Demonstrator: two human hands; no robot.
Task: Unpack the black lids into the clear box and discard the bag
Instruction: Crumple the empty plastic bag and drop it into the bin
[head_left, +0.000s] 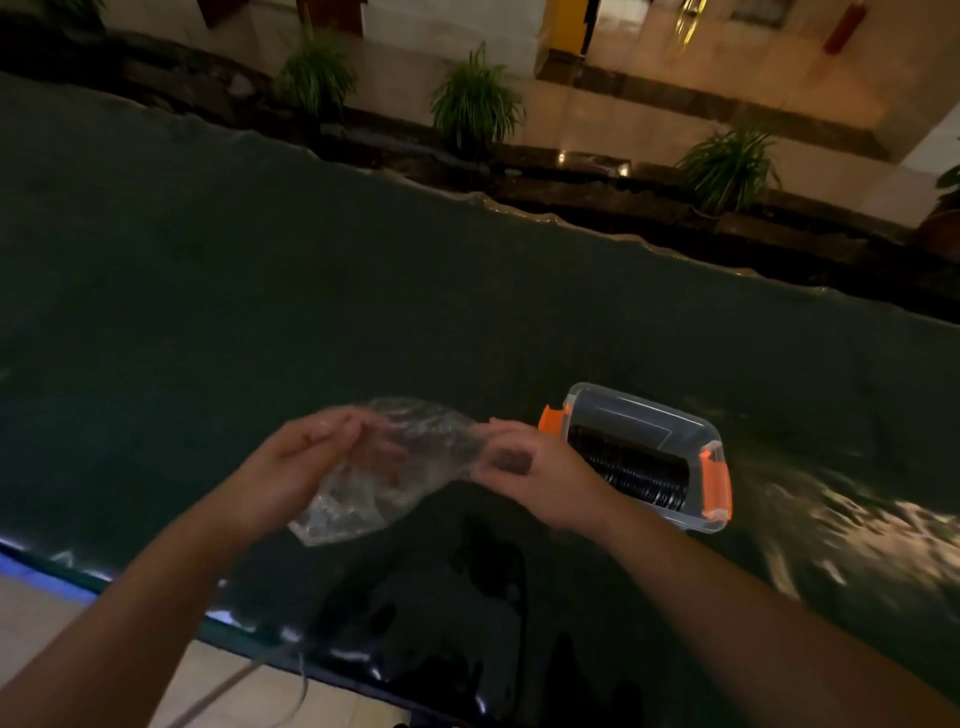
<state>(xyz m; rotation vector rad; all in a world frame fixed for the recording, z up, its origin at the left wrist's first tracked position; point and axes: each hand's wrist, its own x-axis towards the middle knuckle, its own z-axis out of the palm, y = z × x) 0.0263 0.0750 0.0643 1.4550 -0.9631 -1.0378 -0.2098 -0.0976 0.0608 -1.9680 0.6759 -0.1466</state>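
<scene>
Stretching between both hands: bag (395, 467)

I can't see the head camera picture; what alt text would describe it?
Two bare hands, left hand and right hand, hold a crumpled clear plastic bag above a dark table. To the right sits an open clear box with orange latches, holding a row of black lids. Potted plants line the floor beyond.

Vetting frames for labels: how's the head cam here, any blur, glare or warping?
Head view: dim, warm light; left hand, right hand and clear bag motion-smeared; glare streaks on the dark tabletop at right; wide-angle bowing of the far table edge; black lids in the clear box still readable.
</scene>
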